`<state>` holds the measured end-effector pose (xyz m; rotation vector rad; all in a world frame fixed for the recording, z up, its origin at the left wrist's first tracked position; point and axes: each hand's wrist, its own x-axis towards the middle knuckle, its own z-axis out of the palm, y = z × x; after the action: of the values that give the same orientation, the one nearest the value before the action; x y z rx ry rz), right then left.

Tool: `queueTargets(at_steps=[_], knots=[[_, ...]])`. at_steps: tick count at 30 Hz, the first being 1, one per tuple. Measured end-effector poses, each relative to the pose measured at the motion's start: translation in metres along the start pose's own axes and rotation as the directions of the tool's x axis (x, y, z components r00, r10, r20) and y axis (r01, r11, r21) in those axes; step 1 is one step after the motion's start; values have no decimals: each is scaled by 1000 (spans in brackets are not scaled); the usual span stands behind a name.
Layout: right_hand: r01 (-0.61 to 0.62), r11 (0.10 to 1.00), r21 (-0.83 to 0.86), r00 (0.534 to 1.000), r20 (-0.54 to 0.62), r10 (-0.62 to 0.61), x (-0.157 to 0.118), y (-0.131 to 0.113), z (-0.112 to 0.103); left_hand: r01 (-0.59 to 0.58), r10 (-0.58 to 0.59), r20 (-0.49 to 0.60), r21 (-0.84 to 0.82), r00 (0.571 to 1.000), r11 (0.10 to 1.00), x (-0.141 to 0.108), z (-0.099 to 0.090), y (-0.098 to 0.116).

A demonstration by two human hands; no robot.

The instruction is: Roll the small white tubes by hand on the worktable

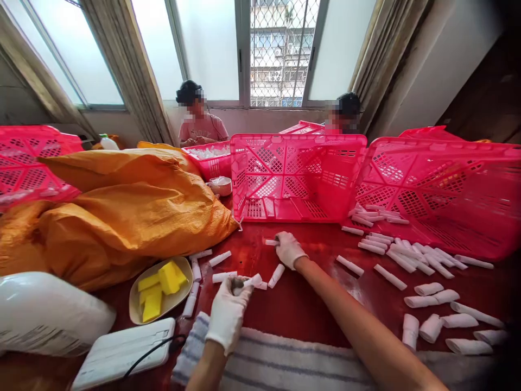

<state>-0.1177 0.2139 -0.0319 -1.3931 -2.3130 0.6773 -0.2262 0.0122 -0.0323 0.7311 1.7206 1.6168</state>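
Observation:
My left hand (230,312), in a white glove with greyish fingertips, is closed around a short white roll (253,280) just above the dark red table (309,309). Farther out, my right hand (290,251), also gloved, pinches the end of another small white roll (270,242); its fingertips partly cover it. Between the hands a loose white roll (276,276) lies at a slant. More rolls lie left of my left hand, one being a white roll (220,259). To the right spreads a scattered group of white rolls (411,258).
Open pink baskets (299,176) lie on their sides behind the hands. An orange sack (134,206) fills the left. Yellow sponge pieces (152,304) sit in a beige dish (133,298), near a white power bank (126,353). A striped towel (293,361) lines the front. Two people sit opposite.

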Motion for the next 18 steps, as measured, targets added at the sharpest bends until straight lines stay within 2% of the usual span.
queueTargets(at_steps=[3,6,8,10,11,13,16,18], knots=[[42,983,179,999,5,-44,-42,14,-19,67,-68,-6,-108,998,992,-25,14,-9],[76,934,349,997,-24,-72,-92,18,-41,212,-199,75,-300,977,930,-45,27,-3],[72,843,532,997,-74,-39,-124,12,-52,311,-262,168,-440,950,843,-57,35,6],[49,706,707,995,-94,25,-150,2,-56,351,-246,267,-494,932,795,-69,41,14],[36,646,763,995,-90,51,-160,-3,-56,351,-216,313,-485,925,801,-74,43,17],[19,601,799,995,-74,66,-171,-11,-56,315,-152,382,-410,911,856,-85,45,20],[26,640,768,998,-53,23,-179,-16,-58,206,-117,376,-206,919,957,-96,44,20],[20,681,732,1000,-18,-11,-183,-16,-61,53,-28,332,-67,943,996,-101,43,18]])
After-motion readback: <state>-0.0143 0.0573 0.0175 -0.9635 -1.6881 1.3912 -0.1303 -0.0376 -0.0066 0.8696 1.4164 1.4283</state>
